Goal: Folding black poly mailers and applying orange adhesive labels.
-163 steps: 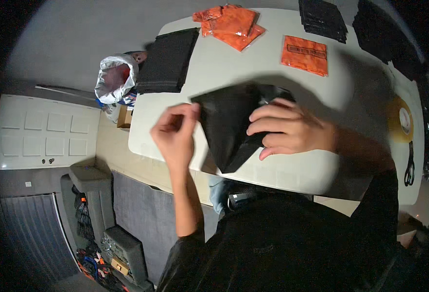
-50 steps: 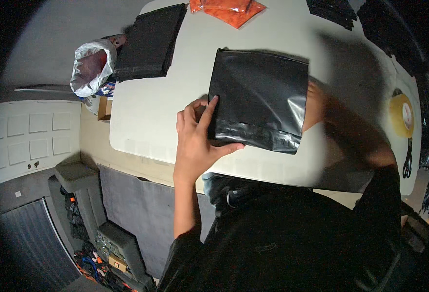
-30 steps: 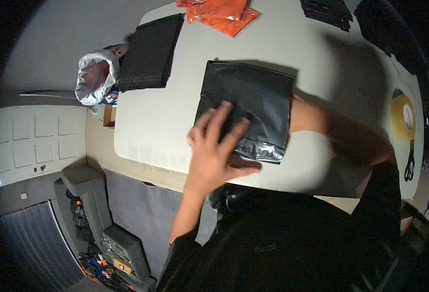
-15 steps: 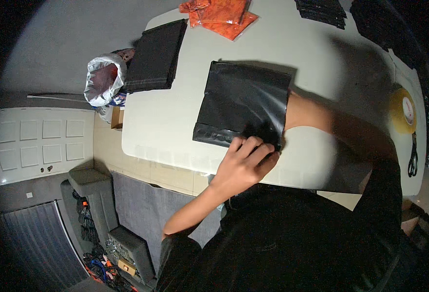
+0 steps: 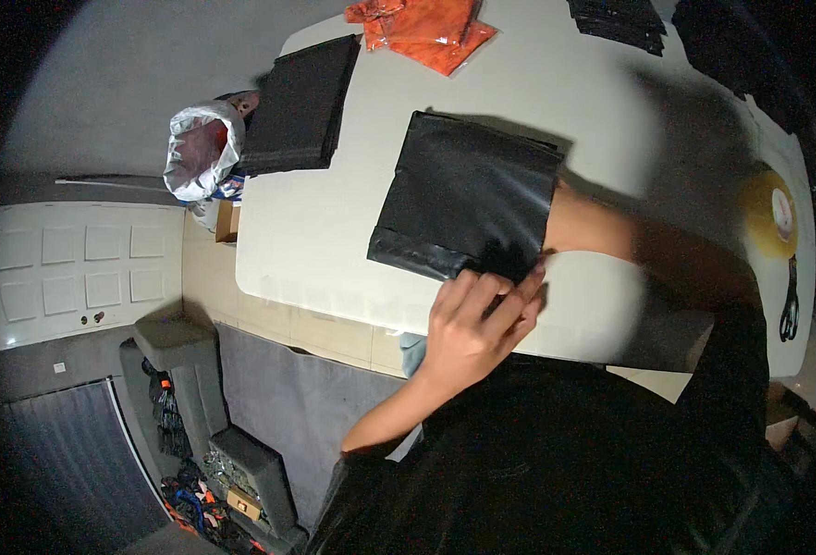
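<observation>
A dark top (image 5: 537,453) fills the near edge, its left sleeve ending above the bare forearm. The left hand (image 5: 482,319) reaches forward to the lower edge of a black bag (image 5: 472,190), its fingers curled narrow and close together near the bag's lower right corner. The bag, flat and roughly square, sits slightly turned above the near part of the white desk (image 5: 361,222), a strip folded along its lower edge (dull on the left, darkly shaded by the hand on the right). From the right comes the other forearm, and the right hand (image 5: 567,220) shows only as far as the wrist before the bag hides it. With the left fingertips behind the knuckles and the right fingers covered, I cannot tell whether either set pinches, presses or lies spread, nor whether the right hand is inside the bag or under it.

Toward the right end of the desk lie black-handled scissors (image 5: 790,310), then, just beyond, a yellowish roll of tape (image 5: 770,215). Farther left, a neat black stack (image 5: 299,102) lies at the desk's side. Farthest away are orange packets (image 5: 426,32) in clear wrap, overlapping, and a second black stack (image 5: 616,20) near the upper edge.
</observation>
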